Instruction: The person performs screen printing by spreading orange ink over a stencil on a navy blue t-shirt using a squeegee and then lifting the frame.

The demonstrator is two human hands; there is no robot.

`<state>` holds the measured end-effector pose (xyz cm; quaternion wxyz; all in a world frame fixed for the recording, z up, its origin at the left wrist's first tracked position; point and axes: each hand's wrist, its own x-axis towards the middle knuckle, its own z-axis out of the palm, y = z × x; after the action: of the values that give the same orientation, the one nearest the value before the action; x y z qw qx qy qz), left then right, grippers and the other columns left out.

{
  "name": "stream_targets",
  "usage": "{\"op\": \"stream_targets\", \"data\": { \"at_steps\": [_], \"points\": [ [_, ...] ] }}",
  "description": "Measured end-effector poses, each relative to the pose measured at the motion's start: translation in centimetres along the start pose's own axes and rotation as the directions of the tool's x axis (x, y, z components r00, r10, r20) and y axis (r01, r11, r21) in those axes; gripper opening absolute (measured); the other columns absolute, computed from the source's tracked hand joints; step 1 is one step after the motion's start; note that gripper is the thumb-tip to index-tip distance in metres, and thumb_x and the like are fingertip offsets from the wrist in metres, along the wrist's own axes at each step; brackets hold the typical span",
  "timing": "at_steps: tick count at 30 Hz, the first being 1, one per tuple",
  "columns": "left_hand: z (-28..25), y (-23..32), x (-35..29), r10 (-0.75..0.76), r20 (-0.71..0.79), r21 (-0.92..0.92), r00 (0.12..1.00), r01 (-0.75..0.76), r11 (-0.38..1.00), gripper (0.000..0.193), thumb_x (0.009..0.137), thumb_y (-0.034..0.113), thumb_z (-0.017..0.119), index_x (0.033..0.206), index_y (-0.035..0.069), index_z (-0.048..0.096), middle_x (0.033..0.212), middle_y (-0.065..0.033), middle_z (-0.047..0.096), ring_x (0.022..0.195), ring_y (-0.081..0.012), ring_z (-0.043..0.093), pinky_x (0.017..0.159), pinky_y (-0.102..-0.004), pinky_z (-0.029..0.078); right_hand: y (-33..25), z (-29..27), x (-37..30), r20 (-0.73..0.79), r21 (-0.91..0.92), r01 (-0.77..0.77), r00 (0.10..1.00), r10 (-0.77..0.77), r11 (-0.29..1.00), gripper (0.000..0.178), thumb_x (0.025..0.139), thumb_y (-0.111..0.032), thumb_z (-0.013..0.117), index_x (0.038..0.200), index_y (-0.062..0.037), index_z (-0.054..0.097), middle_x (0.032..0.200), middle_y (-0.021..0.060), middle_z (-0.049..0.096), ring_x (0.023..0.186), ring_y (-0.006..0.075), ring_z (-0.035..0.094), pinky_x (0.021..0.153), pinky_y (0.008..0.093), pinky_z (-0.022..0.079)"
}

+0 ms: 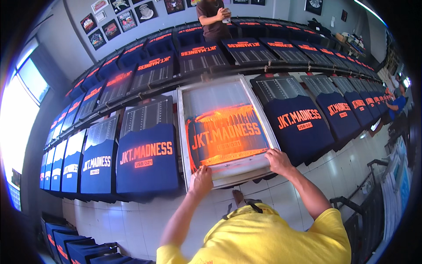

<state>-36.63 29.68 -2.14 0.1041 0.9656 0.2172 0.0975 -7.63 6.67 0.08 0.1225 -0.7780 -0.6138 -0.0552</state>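
A silk-screen frame [180, 132] with pale metal sides lies over one of the printing boards in front of me. Through its mesh, bright orange ink [215, 115] shows, smeared thickest along the far and near ends, with lettering visible between them. My left hand [201, 180] is closed on the near left corner of the frame. At the near right corner, my right hand [279, 161] grips the frame with bent fingers. A pale bar crosses the near end between my hands; whether it is a squeegee or part of the frame I cannot tell.
Navy T-shirts with orange prints lie on boards to the left [147, 176] and right [299, 136]. More rows of shirts stand beyond a rail. Across them, a person [215, 20] holds a phone. Another person in blue [399, 103] is at the far right. Dark racks stand lower right.
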Motion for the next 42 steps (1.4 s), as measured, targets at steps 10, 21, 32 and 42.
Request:
{"op": "stream_targets", "data": {
  "at_steps": [10,21,32,42],
  "points": [
    [-0.1,-0.2,0.4,0.014,-0.173,0.023,0.985,-0.011,1.0,0.033,0.066,0.0,0.065,0.098,0.002,0.059,0.1,-0.0127,0.064,0.094,-0.0309,0.066,0.077,-0.0401,0.057,-0.7,-1.1,0.0,-0.056,0.018,-0.014,0.998,0.015,1.0,0.029,0.064,0.003,0.061,0.093,-0.0031,0.061,0.096,0.0087,0.062,0.092,0.0306,0.061,0.077,0.0417,0.054],
    [1.7,-0.6,0.7,0.092,-0.209,0.097,0.974,-0.073,0.993,0.025,0.08,0.003,0.057,0.103,-0.002,0.065,0.108,-0.0183,0.07,0.101,-0.0311,0.069,0.082,-0.0392,0.057,0.5,0.6,0.6,-0.1,-0.013,0.011,0.995,-0.012,1.0,0.014,0.071,-0.002,0.059,0.084,-0.003,0.059,0.091,0.0082,0.061,0.088,0.0268,0.062,0.071,0.0379,0.055],
    [2.4,-6.4,13.6,0.043,-0.19,0.09,0.981,-0.026,0.996,0.03,0.072,0.001,0.061,0.102,0.001,0.063,0.1,-0.0156,0.069,0.093,-0.0316,0.069,0.078,-0.0405,0.057,9.3,2.4,14.9,-0.035,0.003,0.065,0.997,-0.064,0.998,0.016,0.067,0.0,0.062,0.082,-0.0041,0.06,0.087,0.0072,0.062,0.082,0.0268,0.064,0.062,0.0393,0.056],
    [1.1,-10.6,22.7,-0.03,-0.152,-0.021,0.988,0.027,0.999,0.017,0.068,0.0,0.06,0.085,0.004,0.063,0.09,-0.0136,0.067,0.083,-0.0334,0.068,0.069,-0.0448,0.055,12.4,1.4,24.8,0.047,0.028,0.085,0.995,-0.087,0.996,0.01,0.07,-0.003,0.063,0.08,-0.0032,0.063,0.086,0.0117,0.068,0.086,0.0321,0.066,0.075,0.0438,0.054]
  ]
}}
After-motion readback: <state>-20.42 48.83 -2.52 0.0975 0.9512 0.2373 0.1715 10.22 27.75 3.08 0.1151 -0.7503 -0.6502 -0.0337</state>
